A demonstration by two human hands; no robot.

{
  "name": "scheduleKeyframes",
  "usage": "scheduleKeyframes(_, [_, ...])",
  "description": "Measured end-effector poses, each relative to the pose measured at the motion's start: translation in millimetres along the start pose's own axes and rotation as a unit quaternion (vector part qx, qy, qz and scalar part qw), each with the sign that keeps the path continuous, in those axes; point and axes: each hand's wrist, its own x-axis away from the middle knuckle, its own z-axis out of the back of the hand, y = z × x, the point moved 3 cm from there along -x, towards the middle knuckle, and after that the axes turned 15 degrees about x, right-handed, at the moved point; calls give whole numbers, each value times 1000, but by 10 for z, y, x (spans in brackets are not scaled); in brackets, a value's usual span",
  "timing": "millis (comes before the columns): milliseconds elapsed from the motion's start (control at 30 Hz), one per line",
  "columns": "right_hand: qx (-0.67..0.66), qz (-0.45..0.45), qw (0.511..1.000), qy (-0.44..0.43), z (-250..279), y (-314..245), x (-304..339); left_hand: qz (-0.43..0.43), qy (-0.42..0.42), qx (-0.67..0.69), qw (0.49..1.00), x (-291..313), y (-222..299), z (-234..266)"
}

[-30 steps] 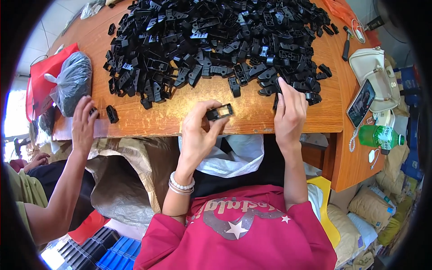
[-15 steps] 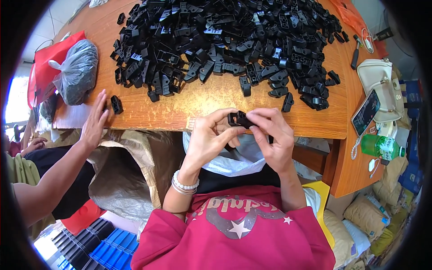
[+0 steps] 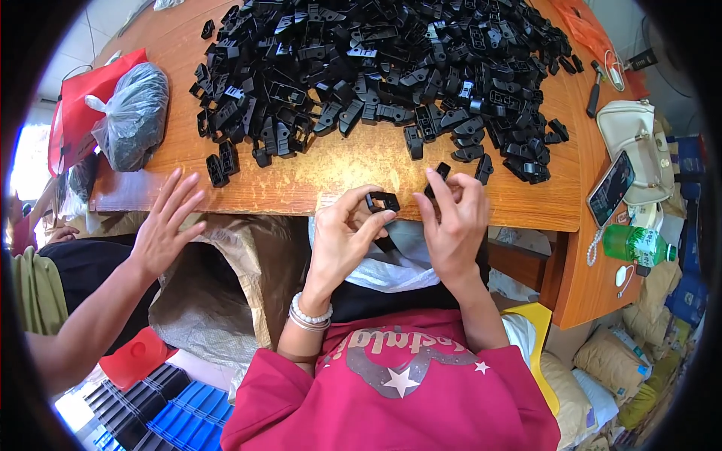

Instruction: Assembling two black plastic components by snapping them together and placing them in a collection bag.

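In front of my chest, my left hand [image 3: 342,233] pinches a black plastic housing [image 3: 382,201], a small hollow block with an opening, between thumb and fingers. A second dark shape below those fingers is mostly hidden. My right hand [image 3: 455,222] is a short way to the right, at the table's front edge. At its fingertips sits another black plastic piece [image 3: 438,180], narrow and tilted, partly covered by the index finger. The two pieces are apart. Beyond both hands, a large heap of similar black parts [image 3: 361,75] covers the far table.
A co-worker's open hand [image 3: 167,225] hovers at the left, near two loose black parts [image 3: 222,164]. An open white sack [image 3: 398,274] hangs below my hands, beside a brown sack [image 3: 248,263]. A phone [image 3: 611,188], green bottle [image 3: 639,245] and white handbag [image 3: 628,128] lie right.
My hands have drawn apart; the right moved off with a black piece at its fingertips. At the left, two loose parts now lie where one lay, further right, and the co-worker's hand has spread.
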Motion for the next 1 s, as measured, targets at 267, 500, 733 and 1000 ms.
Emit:
scheduleKeyframes(267, [-321, 79, 944, -5, 142, -73, 12, 77, -71, 108, 989, -3, 50, 11])
scheduleKeyframes(500, [-352, 90, 932, -10, 154, 17, -20, 78, -111, 153, 979, -6, 71, -35])
scheduleKeyframes(733, [-351, 82, 933, -14, 156, 64, 43, 56, -116, 64, 990, 6, 138, -134])
scheduleKeyframes(1000, [-472, -135, 869, -66, 49, 171, 198, -129, -163, -95, 974, 6, 224, -372])
